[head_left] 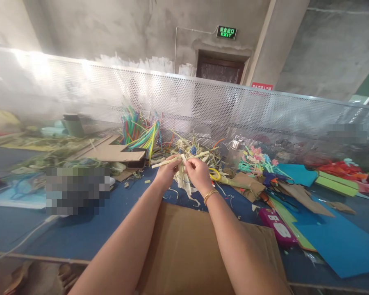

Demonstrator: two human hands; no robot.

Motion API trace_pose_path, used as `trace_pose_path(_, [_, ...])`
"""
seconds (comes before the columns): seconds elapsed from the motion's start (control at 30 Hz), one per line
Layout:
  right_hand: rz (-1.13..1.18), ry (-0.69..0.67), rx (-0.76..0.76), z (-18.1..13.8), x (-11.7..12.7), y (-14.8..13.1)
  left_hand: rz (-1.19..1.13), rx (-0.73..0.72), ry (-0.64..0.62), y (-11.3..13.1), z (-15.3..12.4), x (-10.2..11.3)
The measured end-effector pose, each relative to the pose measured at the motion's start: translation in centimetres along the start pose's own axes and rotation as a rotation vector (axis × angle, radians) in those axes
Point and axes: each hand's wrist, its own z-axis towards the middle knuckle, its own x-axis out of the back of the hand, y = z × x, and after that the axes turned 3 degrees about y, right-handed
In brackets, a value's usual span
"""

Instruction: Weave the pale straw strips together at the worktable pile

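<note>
My left hand (169,167) is closed around a pale green plant stalk (158,164) whose cut end sticks out to the left. My right hand (198,173) is pinched on a thin whitish strip (183,157) that crosses the stalk between the two hands. A gold chain bracelet (210,196) is on the right wrist. Pale, husk-like strips (186,184) hang or lie just below the fingers; I cannot tell which. Directly behind the hands is a heap of dried plant strips (207,150). Near my right hand lies a yellow loop (215,174), perhaps a scissors handle.
A brown cardboard sheet (184,241) lies before me on the blue table (123,229). Colourful pipe-cleaner-like stems (138,129) stand behind cardboard pieces (117,151). To the right are a glass bottle (235,151), a purple box (276,226) and blue paper (341,241). A perforated metal screen (160,94) borders the back.
</note>
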Motion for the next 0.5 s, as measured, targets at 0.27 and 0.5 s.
trace_pose_path(0.27, [0.033, -0.027, -0.177, 0.1, -0.3, 0.6, 0.125, -0.079, 0.03, -0.4, 0.0, 0.1])
trace_pose_path(0.5, [0.114, -0.045, -0.264, 0.4, -0.2, 1.2, 0.294, -0.169, -0.058, -0.1, -0.1, 0.2])
